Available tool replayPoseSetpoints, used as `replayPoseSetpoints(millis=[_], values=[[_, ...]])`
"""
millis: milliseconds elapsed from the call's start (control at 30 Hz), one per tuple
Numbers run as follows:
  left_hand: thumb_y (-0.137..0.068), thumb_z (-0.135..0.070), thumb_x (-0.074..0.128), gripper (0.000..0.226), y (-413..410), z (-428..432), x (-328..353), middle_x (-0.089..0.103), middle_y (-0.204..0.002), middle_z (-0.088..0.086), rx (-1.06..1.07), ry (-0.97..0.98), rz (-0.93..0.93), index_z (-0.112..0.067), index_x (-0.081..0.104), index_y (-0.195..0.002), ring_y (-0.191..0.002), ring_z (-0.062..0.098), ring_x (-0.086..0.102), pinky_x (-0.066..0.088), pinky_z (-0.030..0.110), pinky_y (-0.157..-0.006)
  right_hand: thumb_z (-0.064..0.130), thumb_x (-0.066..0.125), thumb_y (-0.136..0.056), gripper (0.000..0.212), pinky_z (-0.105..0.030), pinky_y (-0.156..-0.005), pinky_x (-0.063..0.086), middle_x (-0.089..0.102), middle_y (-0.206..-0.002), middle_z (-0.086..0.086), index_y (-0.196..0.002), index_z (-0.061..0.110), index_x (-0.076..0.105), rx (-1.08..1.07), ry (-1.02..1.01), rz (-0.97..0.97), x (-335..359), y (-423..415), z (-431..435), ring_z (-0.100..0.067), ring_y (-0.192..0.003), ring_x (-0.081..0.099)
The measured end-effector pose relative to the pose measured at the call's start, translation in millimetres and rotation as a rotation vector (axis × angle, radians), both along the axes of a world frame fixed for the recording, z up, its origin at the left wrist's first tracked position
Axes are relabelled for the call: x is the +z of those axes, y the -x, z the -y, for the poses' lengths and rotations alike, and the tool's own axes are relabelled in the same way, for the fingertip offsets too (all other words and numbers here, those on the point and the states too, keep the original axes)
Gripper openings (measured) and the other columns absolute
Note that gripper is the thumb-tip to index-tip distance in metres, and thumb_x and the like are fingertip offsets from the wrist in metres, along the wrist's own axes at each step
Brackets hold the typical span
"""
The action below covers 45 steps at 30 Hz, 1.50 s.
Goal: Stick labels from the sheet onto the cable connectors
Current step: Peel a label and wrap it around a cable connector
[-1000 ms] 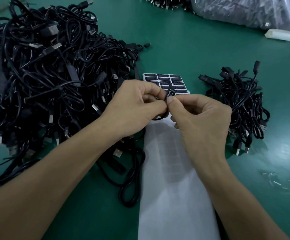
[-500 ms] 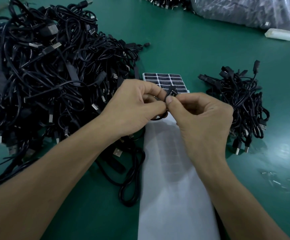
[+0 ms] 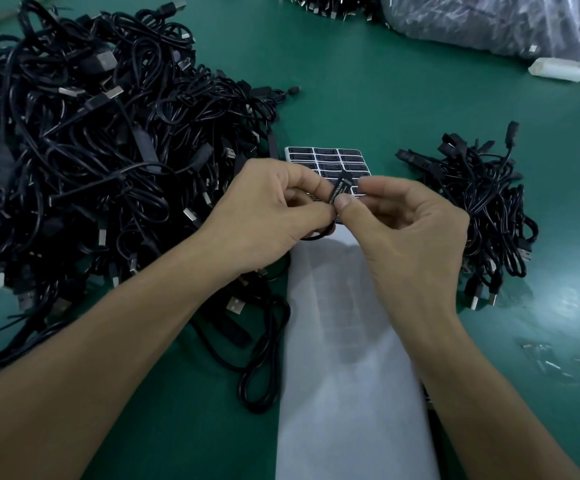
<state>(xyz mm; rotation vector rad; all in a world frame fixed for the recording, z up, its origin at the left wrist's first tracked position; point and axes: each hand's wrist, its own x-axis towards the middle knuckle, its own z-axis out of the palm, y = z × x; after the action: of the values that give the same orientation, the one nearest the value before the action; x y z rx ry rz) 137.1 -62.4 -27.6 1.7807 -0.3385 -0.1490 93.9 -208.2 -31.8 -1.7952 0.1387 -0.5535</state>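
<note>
Head view — left hand, right hand: fingers clamped on connector over green table.

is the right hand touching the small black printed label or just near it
Touching. The head view shows the right hand pressing its thumb tip on the lower end of the small black printed label, no gap.

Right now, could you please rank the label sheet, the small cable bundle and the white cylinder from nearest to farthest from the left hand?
1. label sheet, just ahead of the left hand.
2. small cable bundle, to the right, past the right hand.
3. white cylinder, at the far right.
</note>
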Motion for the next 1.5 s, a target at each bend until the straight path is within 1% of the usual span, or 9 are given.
replayPoseSetpoints(millis=[133,233,400,600,800,1033,1200,1300,1500], values=[[-0.083,-0.014,0.076,0.007,0.3,0.7,-1.1,0.075,-0.07,0.006,0.009,-0.014,0.005,-0.02,0.076,-0.082,-0.063,0.009,0.064,0.053,0.027,-0.071,0.016,0.083,-0.079,0.017,-0.011,-0.066,0.052,0.074,-0.075,0.017,-0.091,0.026,0.074,0.006,0.01,0.012,-0.4,-0.1,0.1,0.0,-0.07,0.071],[-0.074,-0.025,0.073,0.008,0.5,0.6,-2.0,0.076,-0.071,0.003,0.004,-0.002,0.008,-0.024,0.076,-0.081,-0.065,0.01,0.066,0.054,0.025,-0.07,0.018,0.084,-0.079,0.017,-0.013,-0.067,0.053,0.074,-0.076,0.016,-0.09,0.027,0.075,-0.004,0.023,0.021,-0.8,-0.1,1.0,-0.004,-0.072,0.072],[-0.074,-0.027,0.07,0.009,-0.5,0.9,-3.7,0.075,-0.068,-0.002,-0.004,-0.013,0.035,-0.025,0.076,-0.081,-0.063,0.006,0.066,0.054,0.025,-0.07,0.015,0.084,-0.078,0.02,-0.014,-0.068,0.054,0.075,-0.076,0.016,-0.09,0.028,0.074,-0.01,0.035,0.058,-0.7,0.7,0.4,-0.004,-0.072,0.072],[-0.074,-0.024,0.066,0.011,0.0,1.6,-1.5,0.071,-0.065,0.0,-0.023,0.03,0.027,-0.018,0.075,-0.077,-0.061,0.011,0.06,0.049,0.033,-0.067,0.009,0.079,-0.084,0.035,-0.021,-0.072,0.055,0.075,-0.079,0.007,-0.111,0.026,0.066,0.137,-0.115,-0.031,1.9,-2.8,3.8,-0.006,-0.076,0.072],[-0.078,-0.036,0.072,0.018,4.2,2.1,-0.6,0.07,-0.069,0.01,-0.046,-0.09,0.149,-0.019,0.075,-0.079,-0.064,0.034,0.058,0.052,0.044,-0.062,0.01,0.07,-0.092,0.009,-0.014,-0.062,0.048,0.07,-0.068,0.009,-0.089,0.017,0.074,0.185,-0.068,-0.011,1.7,-4.6,8.8,0.0,-0.061,0.061],[-0.086,-0.05,0.064,0.024,12.2,3.5,-2.6,0.064,-0.069,-0.011,0.046,-0.393,0.461,-0.025,0.065,-0.084,-0.064,0.01,0.058,0.051,0.038,-0.061,0.021,0.072,-0.092,0.015,-0.01,-0.06,0.046,0.07,-0.067,0.019,-0.081,0.031,0.071,0.144,0.074,0.039,1.2,-3.4,7.5,0.003,-0.06,0.062],[-0.097,-0.047,0.054,0.026,15.3,4.9,-0.4,0.043,-0.064,-0.027,0.068,-0.538,0.675,-0.027,0.068,-0.087,-0.068,0.003,0.038,0.029,0.028,-0.062,0.024,0.072,-0.092,0.015,-0.008,-0.062,0.045,0.07,-0.068,0.022,-0.08,0.033,0.069,0.12,0.111,0.098,0.8,-2.1,6.4,0.004,-0.061,0.062],[-0.099,-0.042,0.051,0.026,15.5,5.1,-0.8,0.034,-0.065,-0.028,0.063,-0.575,0.716,-0.027,0.069,-0.09,-0.073,0.005,0.024,0.025,0.029,-0.07,0.023,0.073,-0.091,0.013,-0.009,-0.062,0.046,0.07,-0.068,0.02,-0.081,0.031,0.07,0.118,0.079,0.126,0.4,-1.8,6.6,0.004,-0.061,0.063],[-0.098,-0.037,0.051,0.023,11.5,3.4,-2.6,0.053,-0.072,-0.019,0.074,-0.543,0.646,-0.025,0.066,-0.086,-0.072,0.007,0.036,0.035,0.032,-0.067,0.014,0.071,-0.091,0.016,-0.033,-0.075,0.06,0.074,-0.076,0.01,-0.091,0.03,0.071,0.175,0.044,0.12,-0.1,-2.9,5.6,-0.011,-0.074,0.071]])
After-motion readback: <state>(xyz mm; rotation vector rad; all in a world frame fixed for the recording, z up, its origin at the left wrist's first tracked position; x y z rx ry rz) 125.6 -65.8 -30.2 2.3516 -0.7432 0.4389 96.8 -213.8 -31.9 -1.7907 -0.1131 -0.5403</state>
